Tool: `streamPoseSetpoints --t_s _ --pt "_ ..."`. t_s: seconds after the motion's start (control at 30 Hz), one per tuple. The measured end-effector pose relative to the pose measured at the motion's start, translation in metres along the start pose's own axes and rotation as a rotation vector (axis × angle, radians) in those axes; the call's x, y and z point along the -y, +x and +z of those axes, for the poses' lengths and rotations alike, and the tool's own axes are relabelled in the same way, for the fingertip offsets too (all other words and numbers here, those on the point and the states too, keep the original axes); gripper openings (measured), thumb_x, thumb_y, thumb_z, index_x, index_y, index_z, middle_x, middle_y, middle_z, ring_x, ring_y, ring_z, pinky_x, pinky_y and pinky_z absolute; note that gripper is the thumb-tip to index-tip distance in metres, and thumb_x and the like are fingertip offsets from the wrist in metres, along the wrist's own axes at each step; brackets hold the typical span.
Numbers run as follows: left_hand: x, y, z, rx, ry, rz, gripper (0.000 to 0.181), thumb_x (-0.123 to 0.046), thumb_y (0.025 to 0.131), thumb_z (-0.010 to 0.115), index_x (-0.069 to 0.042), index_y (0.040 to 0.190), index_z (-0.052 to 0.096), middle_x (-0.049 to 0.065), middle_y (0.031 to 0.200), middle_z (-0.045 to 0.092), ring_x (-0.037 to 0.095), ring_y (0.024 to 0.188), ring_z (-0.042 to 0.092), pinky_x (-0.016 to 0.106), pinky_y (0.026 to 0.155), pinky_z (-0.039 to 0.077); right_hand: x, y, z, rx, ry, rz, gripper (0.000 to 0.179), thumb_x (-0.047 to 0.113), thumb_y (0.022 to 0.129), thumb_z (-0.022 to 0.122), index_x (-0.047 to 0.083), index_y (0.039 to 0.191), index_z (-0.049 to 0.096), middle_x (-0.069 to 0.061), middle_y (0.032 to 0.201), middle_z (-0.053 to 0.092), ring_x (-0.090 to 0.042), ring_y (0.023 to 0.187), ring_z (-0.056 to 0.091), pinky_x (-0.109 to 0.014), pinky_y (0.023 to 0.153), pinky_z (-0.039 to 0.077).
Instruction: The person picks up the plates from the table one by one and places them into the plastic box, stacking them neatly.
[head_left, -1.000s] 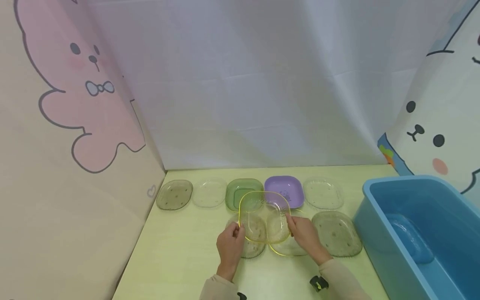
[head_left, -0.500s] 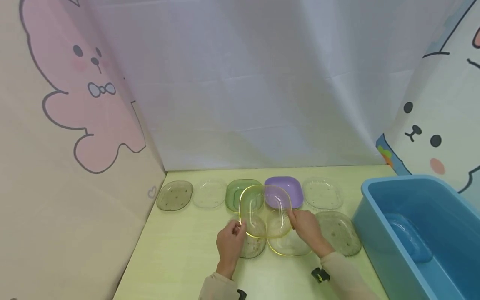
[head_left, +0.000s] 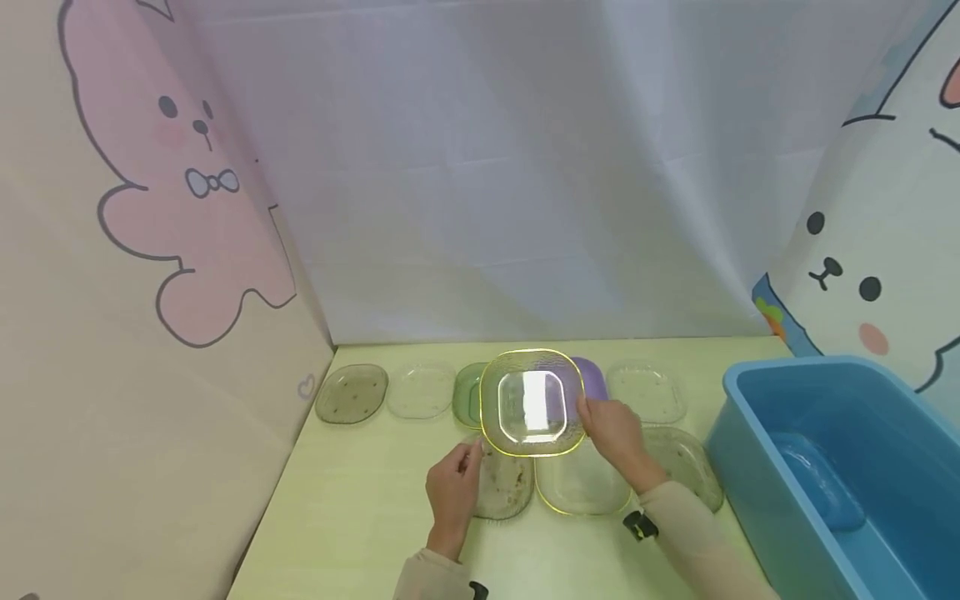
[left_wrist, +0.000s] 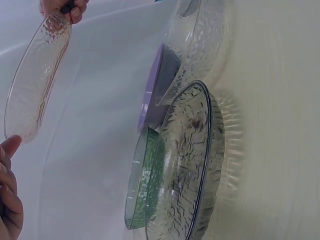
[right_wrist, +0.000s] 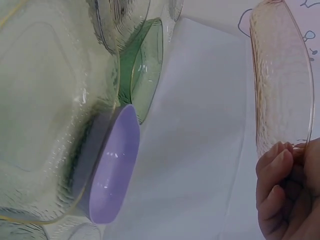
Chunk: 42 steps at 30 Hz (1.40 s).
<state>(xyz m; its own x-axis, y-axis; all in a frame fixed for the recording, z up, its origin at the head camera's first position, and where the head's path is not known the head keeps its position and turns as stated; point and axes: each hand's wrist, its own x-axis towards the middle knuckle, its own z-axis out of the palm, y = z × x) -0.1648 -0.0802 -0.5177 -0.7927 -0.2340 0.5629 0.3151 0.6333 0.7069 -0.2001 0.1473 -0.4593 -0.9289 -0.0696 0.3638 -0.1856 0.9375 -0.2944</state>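
Note:
A clear, rounded-square plate [head_left: 532, 404] with a yellow rim is held up above the table, its flat middle catching a bright reflection. My right hand [head_left: 615, 437] grips its right edge; in the right wrist view the curled fingers [right_wrist: 275, 167] close on the rim. At the plate's lower left edge is my left hand [head_left: 453, 492], fingers curled, a fingertip [left_wrist: 11, 145] on the rim in the left wrist view. Below lie a greyish plate [head_left: 504, 487] with brown specks and another yellow-rimmed clear plate [head_left: 581, 483]. The raised plate partly hides a green dish [head_left: 467, 396] and a purple dish [head_left: 594, 379].
More plates rest on the pale table [head_left: 337, 517]: a grey-green plate [head_left: 351, 393] and a clear plate [head_left: 420, 390] at back left, a clear plate [head_left: 647, 392] and a grey-green plate [head_left: 682, 458] at right. A deep blue tub [head_left: 780, 450] stands at the right.
Both hands have raised the yellow-rimmed plate and tilted it, so it now overlaps the green and purple dishes more. The left hand has shifted slightly left and the head view has moved a little.

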Motion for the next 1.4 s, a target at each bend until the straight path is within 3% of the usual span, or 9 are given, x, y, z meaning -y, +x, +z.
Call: streamPoseSetpoints --t_s 0.13,0.27,0.43,0.63,0.8,1.03,1.17,1.4 --pt "0.003 0.0 0.0 -0.033 0.014 0.059 0.026 -0.01 0.08 0.066 -0.013 0.056 0.059 -0.01 0.042 0.04 -0.008 0.043 0.022 0.011 0.04 0.021 -0.002 0.012 -0.011 0.0 -0.015 0.036 0.042 0.024 0.093 0.043 0.008 0.055 0.039 -0.014 0.049 0.05 -0.035 0.046 0.052 -0.042 0.039 0.039" --pt "0.005 -0.001 0.0 -0.076 0.022 0.099 0.028 -0.004 0.076 0.067 -0.013 0.052 0.056 -0.009 0.041 0.039 -0.009 0.043 0.02 0.01 0.039 0.02 -0.004 0.026 -0.025 0.035 -0.017 0.051 0.043 0.026 0.096 0.039 0.009 0.057 0.042 -0.01 0.051 0.052 -0.033 0.048 0.053 -0.042 0.041 0.04" --pt "0.006 -0.001 -0.003 -0.087 0.025 0.086 0.027 -0.005 0.075 0.067 -0.013 0.052 0.056 -0.01 0.042 0.041 -0.009 0.044 0.023 0.01 0.04 0.022 -0.002 0.042 -0.048 0.073 -0.033 0.056 0.045 0.027 0.098 0.035 0.008 0.058 0.045 -0.008 0.053 0.052 -0.031 0.049 0.052 -0.041 0.042 0.04" --pt "0.008 0.0 -0.005 -0.091 0.025 0.09 0.026 -0.005 0.075 0.068 -0.013 0.053 0.057 -0.009 0.042 0.041 -0.009 0.044 0.024 0.011 0.04 0.023 -0.001 0.062 -0.082 0.16 -0.031 0.1 0.05 0.032 0.099 0.023 0.009 0.063 0.048 -0.011 0.062 0.058 -0.034 0.062 0.059 -0.042 0.048 0.043" --pt "0.01 0.002 -0.007 -0.092 0.03 0.066 0.026 -0.007 0.076 0.068 -0.013 0.054 0.057 -0.009 0.043 0.043 -0.008 0.045 0.026 0.012 0.042 0.026 -0.009 0.075 -0.113 0.183 -0.042 0.08 0.052 0.033 0.1 0.018 0.008 0.069 0.052 -0.009 0.065 0.06 -0.031 0.063 0.058 -0.04 0.05 0.042" --pt "0.016 0.004 -0.013 -0.108 0.038 0.027 0.025 -0.008 0.077 0.067 -0.013 0.054 0.059 -0.008 0.043 0.043 -0.007 0.044 0.026 0.013 0.042 0.025 -0.026 0.08 -0.147 0.118 -0.031 0.039 0.051 0.031 0.101 0.023 0.005 0.069 0.053 -0.011 0.064 0.06 -0.03 0.062 0.058 -0.042 0.058 0.043" --pt "0.022 0.002 -0.016 -0.111 0.053 -0.007 0.025 -0.008 0.078 0.066 -0.013 0.055 0.059 -0.009 0.044 0.044 -0.007 0.044 0.027 0.013 0.042 0.026 -0.039 0.081 -0.16 0.121 -0.052 0.037 0.051 0.032 0.101 0.023 0.005 0.069 0.052 -0.011 0.064 0.06 -0.028 0.06 0.056 -0.039 0.057 0.041" --pt "0.025 0.001 -0.02 -0.105 0.069 -0.019 0.025 -0.009 0.078 0.067 -0.013 0.055 0.06 -0.009 0.044 0.047 -0.006 0.045 0.028 0.014 0.043 0.027 -0.073 0.073 -0.181 0.116 -0.057 0.09 0.052 0.04 0.1 0.024 0.007 0.071 0.052 -0.009 0.066 0.062 -0.028 0.061 0.056 -0.038 0.051 0.038"
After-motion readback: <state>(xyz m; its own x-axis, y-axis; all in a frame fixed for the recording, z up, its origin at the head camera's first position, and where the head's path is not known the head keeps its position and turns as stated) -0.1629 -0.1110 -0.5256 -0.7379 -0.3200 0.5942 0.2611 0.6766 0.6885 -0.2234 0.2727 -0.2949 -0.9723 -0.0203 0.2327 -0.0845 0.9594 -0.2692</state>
